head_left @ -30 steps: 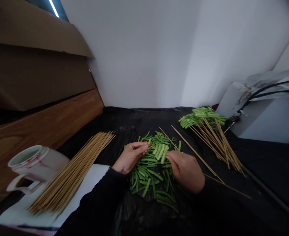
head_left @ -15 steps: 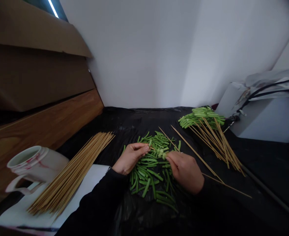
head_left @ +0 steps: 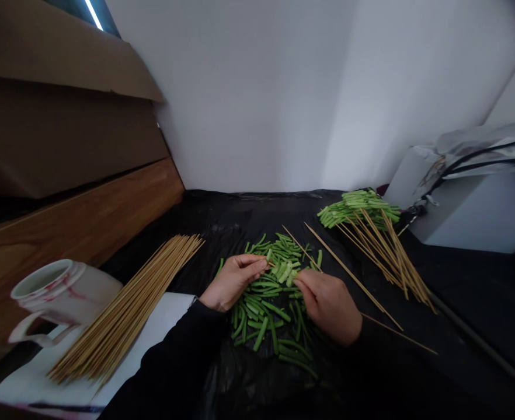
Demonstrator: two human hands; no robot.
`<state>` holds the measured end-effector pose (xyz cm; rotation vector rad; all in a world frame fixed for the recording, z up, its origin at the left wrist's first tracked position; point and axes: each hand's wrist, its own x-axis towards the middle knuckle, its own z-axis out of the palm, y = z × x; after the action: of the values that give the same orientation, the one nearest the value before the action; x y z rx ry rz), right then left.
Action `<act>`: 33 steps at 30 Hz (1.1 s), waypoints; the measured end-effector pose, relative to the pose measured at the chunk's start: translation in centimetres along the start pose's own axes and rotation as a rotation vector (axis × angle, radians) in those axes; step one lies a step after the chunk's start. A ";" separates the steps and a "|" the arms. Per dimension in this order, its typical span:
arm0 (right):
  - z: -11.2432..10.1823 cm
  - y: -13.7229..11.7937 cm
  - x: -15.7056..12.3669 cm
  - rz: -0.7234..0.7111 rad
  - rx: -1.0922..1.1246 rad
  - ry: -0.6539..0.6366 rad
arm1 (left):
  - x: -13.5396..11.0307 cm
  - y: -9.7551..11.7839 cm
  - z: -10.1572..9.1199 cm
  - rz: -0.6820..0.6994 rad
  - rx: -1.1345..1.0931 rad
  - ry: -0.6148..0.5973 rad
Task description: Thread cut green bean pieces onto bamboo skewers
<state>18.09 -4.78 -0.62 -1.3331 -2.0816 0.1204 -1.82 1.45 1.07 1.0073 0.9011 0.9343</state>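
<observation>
My left hand (head_left: 235, 280) pinches a short piece of green bean at the tip of a bamboo skewer. My right hand (head_left: 327, 303) is closed on that skewer (head_left: 397, 332), whose bare end runs out to the right over the black sheet. A few bean pieces (head_left: 286, 272) sit threaded on the skewer between my two hands. Both hands hover over a loose pile of cut green beans (head_left: 268, 315) on the black plastic sheet (head_left: 240, 221).
A bundle of bare bamboo skewers (head_left: 130, 309) lies at the left, partly on a white board (head_left: 161, 321). A white jug (head_left: 60, 291) stands at the far left. Finished bean skewers (head_left: 371, 221) are stacked at the back right, beside a white box (head_left: 472, 204). Wooden steps rise on the left.
The bean pieces on the skewer turned and shifted slightly between my hands. The skewer's free end dipped a little. Both hands stayed nearly in place.
</observation>
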 end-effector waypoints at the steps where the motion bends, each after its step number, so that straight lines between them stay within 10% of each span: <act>1: 0.0 0.0 0.0 0.010 0.015 -0.009 | 0.0 0.0 0.0 -0.004 -0.001 -0.002; 33: 0.0 -0.3 -0.2 0.018 -0.021 -0.054 | 0.0 -0.5 0.2 -0.057 -0.032 -0.034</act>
<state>17.90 -5.08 -0.56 -1.3758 -2.1216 0.1441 -1.60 1.27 0.69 0.9625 0.8791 0.8784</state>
